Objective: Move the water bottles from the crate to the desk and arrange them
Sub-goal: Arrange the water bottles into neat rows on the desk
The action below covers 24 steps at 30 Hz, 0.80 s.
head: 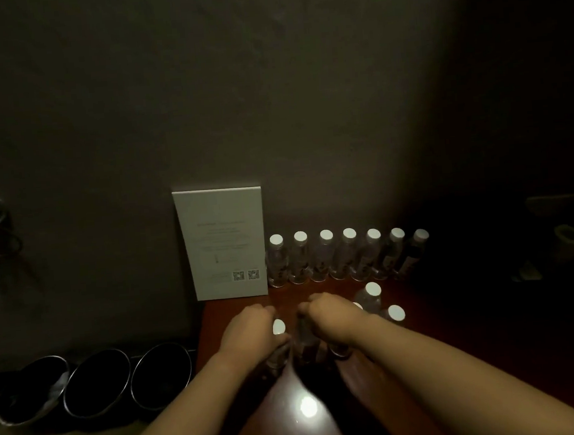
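Several clear water bottles with white caps (327,258) stand in a row against the wall at the back of the reddish-brown desk (461,358). In front of them, my left hand (249,326) is closed around an upright bottle (278,331) whose white cap shows beside my fingers. My right hand (331,316) grips another bottle (305,339), dark and mostly hidden under the fist. Two more bottles (372,294) stand just right of my right wrist. No crate is visible.
A white printed card (222,243) leans on the wall left of the bottle row. Three dark metal bowls (97,381) sit low at the left, beside the desk edge. The right side lies in deep shadow with dim objects (568,236).
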### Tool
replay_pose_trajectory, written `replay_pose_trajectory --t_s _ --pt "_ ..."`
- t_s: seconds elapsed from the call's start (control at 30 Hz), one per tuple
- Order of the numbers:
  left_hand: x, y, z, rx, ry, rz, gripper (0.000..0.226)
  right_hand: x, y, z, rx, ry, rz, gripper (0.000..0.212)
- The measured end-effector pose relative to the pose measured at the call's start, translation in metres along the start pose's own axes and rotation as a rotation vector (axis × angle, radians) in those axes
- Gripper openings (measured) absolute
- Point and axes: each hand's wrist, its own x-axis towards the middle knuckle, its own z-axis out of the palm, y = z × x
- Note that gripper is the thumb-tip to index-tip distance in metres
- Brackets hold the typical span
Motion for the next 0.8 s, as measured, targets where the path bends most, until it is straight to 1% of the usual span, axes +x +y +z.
replay_pose_trajectory --t_s 0.23,0.37,0.5,0.6,0.8 --pt "0.015 -0.007 0.006 0.020 0.015 0.035 0.033 0.017 0.000 -0.008 -0.016 -0.039 0.019 0.025" --pt "0.029 -0.015 0.002 -0.042 0.032 0.045 0.031 0.028 0.011 -0.019 0.027 0.006 0.054 0.019" --pt "0.051 -0.019 -0.011 -0.118 0.083 0.070 0.021 0.043 0.028 -0.035 0.073 0.085 0.108 0.022" --pt "0.071 -0.019 -0.020 -0.166 0.097 0.084 0.018 0.056 0.040 -0.045 0.097 0.090 0.148 0.024" --pt "0.106 -0.018 -0.029 -0.189 0.112 0.092 0.015 0.082 0.062 -0.050 0.140 0.087 0.144 0.024"
